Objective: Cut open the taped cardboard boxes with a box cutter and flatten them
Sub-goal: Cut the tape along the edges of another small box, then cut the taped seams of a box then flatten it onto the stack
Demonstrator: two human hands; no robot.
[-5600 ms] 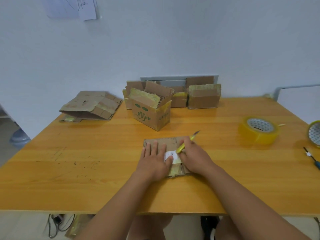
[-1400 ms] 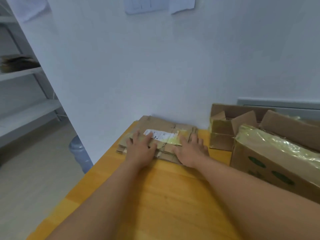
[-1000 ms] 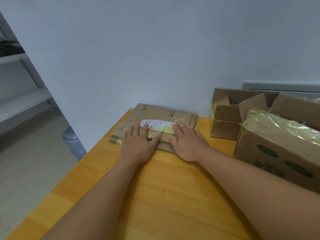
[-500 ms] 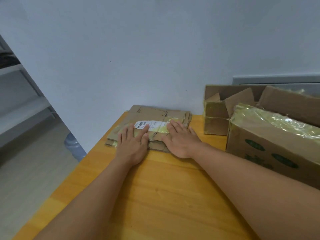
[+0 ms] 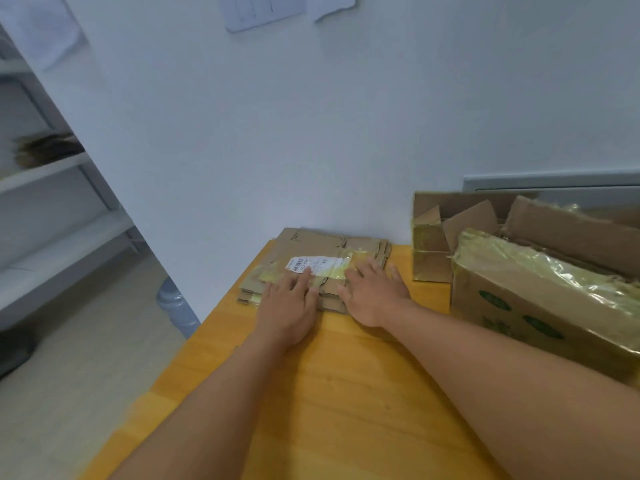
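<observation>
A stack of flattened cardboard boxes (image 5: 329, 247) lies at the far left corner of the wooden table (image 5: 346, 393), against the wall. The top piece carries a white label and yellow tape. My left hand (image 5: 289, 306) lies flat on the near left part of the stack, fingers straight. My right hand (image 5: 375, 292) lies flat on its near right part, fingers spread. Neither hand holds anything. No box cutter is in view.
To the right stands a taped box with green print (image 5: 540, 296), with an opened small box (image 5: 446, 237) behind it against the wall. Off the table's left edge are a water jug (image 5: 175, 306) on the floor and grey shelving (image 5: 52, 202).
Since 5.6 s ago the cutter has left my right hand and the flattened box has gone onto the stack at the far left. Over the last second both hands stayed flat on it; the view tilted up.
</observation>
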